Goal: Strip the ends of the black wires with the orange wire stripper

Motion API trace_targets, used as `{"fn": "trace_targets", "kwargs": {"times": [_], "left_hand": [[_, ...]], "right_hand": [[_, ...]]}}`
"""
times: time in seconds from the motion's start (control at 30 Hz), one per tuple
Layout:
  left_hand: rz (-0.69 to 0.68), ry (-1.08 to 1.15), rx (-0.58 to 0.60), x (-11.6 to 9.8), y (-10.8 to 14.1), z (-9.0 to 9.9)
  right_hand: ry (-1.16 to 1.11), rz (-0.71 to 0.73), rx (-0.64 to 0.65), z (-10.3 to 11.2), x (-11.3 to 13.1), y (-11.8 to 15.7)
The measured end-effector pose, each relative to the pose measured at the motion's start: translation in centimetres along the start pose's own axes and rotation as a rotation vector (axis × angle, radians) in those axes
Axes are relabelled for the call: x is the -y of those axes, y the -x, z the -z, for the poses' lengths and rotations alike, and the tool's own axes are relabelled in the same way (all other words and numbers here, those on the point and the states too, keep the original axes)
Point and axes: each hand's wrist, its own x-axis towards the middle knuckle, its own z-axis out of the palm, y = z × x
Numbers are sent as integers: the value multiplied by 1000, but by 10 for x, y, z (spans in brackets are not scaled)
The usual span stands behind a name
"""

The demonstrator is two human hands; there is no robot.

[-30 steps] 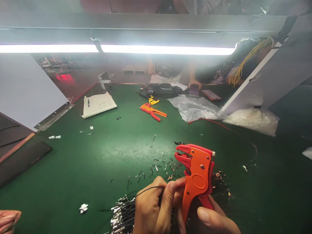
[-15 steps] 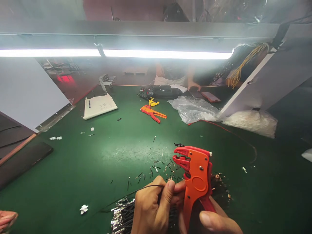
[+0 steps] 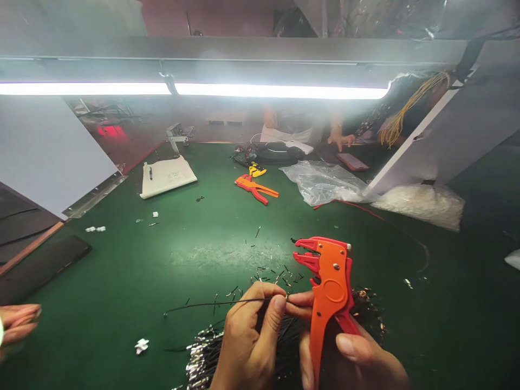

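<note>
Between the thumb and forefinger of my left hand point(image 3: 254, 336) is pinched a thin black wire point(image 3: 211, 304), its long end stretching out to the left. My right hand point(image 3: 365, 355) is closed around the handles of an orange and red wire stripper point(image 3: 331, 287), whose jaws point left and stand apart with nothing between them. The right fingertips reach past the tool to the wire's short end beside my left thumb. Under both hands lies a bundle of black wires point(image 3: 203, 357) with shiny metal ends at the left; copper-coloured ends show at the right.
Wire scraps point(image 3: 280, 276) lie beyond my hands. Further back are a second wire stripper point(image 3: 258, 188), a notebook point(image 3: 168, 177), a clear plastic bag point(image 3: 325, 181) and a phone point(image 3: 352, 161). Another person's hand point(image 3: 18, 325) is at the left edge; a co-worker's hand point(image 3: 341, 140) rests across the table.
Both hands have risen slightly, and the wire now lies straighter, its left end in view. The stripper moved up a little. The other person's hand at left came further into view.
</note>
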Motion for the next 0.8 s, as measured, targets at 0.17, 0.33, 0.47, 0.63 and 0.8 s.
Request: {"fn": "trace_targets", "kwargs": {"times": [0.17,0.33,0.47,0.63,0.8], "left_hand": [[252,195,-109,-7,-1,-5],[290,188,-67,-3,-1,-1],[256,178,-92,-1,1,-2],[176,146,-137,2,2,-7],[154,111,-187,7,4,-9]], "right_hand": [[80,14,17,1,4,-1],[91,16,7,-2,4,-1],[100,51,-33,-2,3,1],[144,55,40,8,-2,0],[170,46,65,10,-6,-1]]}}
